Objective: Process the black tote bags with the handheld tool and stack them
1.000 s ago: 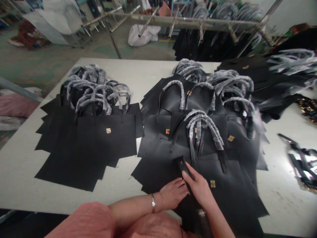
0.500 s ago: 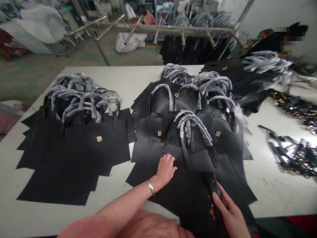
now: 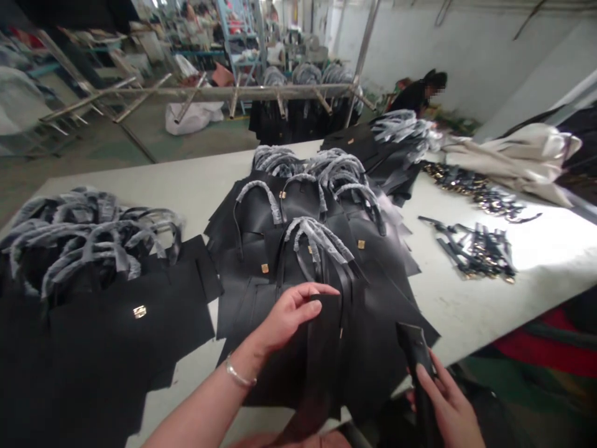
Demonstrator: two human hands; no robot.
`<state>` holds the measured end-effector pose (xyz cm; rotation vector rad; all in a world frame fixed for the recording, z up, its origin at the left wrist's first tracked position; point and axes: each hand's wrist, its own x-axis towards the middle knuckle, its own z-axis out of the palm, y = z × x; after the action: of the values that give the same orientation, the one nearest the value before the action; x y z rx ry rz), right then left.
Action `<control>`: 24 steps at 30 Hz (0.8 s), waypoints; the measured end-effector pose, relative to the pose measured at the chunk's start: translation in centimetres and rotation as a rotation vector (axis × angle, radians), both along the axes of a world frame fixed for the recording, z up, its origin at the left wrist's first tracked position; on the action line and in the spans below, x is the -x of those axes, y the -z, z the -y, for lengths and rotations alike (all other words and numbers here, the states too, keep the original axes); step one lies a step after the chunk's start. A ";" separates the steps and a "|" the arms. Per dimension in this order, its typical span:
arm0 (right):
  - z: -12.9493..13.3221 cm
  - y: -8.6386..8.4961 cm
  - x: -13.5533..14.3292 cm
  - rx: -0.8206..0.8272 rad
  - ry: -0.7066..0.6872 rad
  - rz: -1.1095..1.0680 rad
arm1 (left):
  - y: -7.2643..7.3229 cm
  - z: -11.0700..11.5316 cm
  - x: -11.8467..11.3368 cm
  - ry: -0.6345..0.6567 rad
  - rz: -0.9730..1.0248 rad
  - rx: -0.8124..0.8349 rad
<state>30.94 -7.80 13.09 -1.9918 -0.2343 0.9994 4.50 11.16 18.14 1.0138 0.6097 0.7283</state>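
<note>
My left hand (image 3: pixel 286 317), a bracelet on its wrist, pinches the upper edge of a black leather panel (image 3: pixel 325 354) and holds it raised above the pile. In my right hand (image 3: pixel 450 401), at the lower right, is a black hand-held tool (image 3: pixel 414 345) with a broad flat end; its exact kind is unclear. The tool's end points away from me, apart from the lifted panel. Just beyond my left hand lie bag handles (image 3: pixel 321 239) wrapped in clear plastic. They belong to overlapping black bag panels (image 3: pixel 377 286), some with small gold clasps (image 3: pixel 361 244).
A second pile of black bag panels (image 3: pixel 177 305) lies at the left. Black straps with gold hardware (image 3: pixel 485 252) are heaped at the right of the white table (image 3: pixel 466 311). A metal rack (image 3: pixel 205 93) stands beyond it, and a person (image 3: pixel 415 93) bends at the far right.
My left hand has gone from resting on the panels to lifting one by its edge. My right hand still holds the tool. The view has swung right and up.
</note>
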 end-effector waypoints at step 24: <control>1.4 2.7 -2.6 0.039 -0.118 -0.176 | 17.9 11.5 -7.6 0.472 -0.880 -1.282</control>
<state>33.55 -9.19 10.42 -1.9289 -0.2397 1.2561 12.14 -0.29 0.27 2.6323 0.5658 0.1276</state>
